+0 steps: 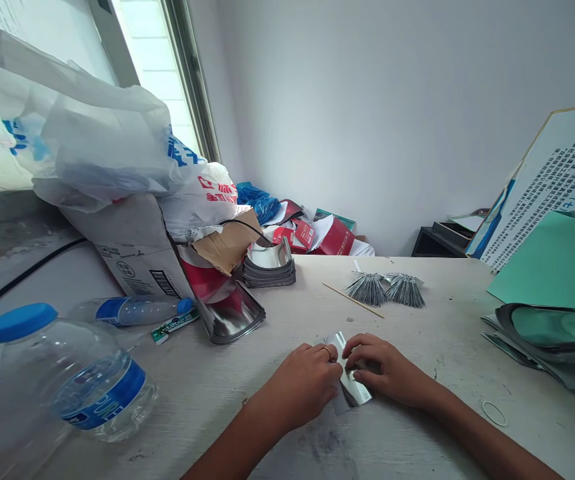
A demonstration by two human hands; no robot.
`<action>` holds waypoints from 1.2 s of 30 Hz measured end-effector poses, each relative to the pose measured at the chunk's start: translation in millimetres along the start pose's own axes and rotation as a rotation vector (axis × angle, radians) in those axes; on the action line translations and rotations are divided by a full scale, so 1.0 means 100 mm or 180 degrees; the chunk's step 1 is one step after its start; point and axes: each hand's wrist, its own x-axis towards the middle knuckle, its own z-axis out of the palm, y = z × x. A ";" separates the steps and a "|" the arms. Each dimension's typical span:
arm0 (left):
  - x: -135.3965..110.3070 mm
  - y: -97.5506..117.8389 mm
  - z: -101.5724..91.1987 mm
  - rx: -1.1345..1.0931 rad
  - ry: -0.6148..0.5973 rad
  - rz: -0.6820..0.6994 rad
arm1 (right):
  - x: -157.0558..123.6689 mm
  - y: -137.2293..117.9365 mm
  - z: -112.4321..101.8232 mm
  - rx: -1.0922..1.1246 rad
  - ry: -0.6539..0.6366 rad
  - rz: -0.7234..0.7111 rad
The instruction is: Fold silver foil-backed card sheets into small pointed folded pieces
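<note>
My left hand (303, 387) and my right hand (387, 370) meet over a small shiny silver foil sheet (351, 390) lying on the white table (247, 413). Both hands have curled fingers pinching and pressing the sheet from either side; a ring shows on a left finger. Farther back on the table lie two fanned bundles of thin metal strips (385, 290) and a thin wooden stick (352, 300).
A curved mirror-like sheet (230, 313) leans by a cardboard box (137, 253) with plastic bags on top. A stack of curved silver pieces (269, 267) sits behind. Water bottles (67, 380) stand left. Green paper and sheets (552, 293) lie right, with a rubber band (494, 413).
</note>
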 end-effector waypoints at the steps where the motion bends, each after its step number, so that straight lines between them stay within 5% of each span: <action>1: 0.00 0.00 0.00 -0.0017 0.0008 0.0000 | 0.00 0.00 0.00 -0.0007 0.0002 0.0000; 10: 0.00 0.01 0.00 -0.0292 0.0111 -0.0013 | 0.00 0.01 0.01 -0.0086 -0.0042 -0.0031; 18: 0.13 0.10 0.17 -0.0530 0.0530 -0.0583 | -0.01 0.01 0.02 -0.0169 -0.0002 -0.0064; 36: 0.14 0.23 0.25 -0.0046 0.0669 -0.0634 | 0.00 0.01 0.05 -0.0298 0.0112 -0.0166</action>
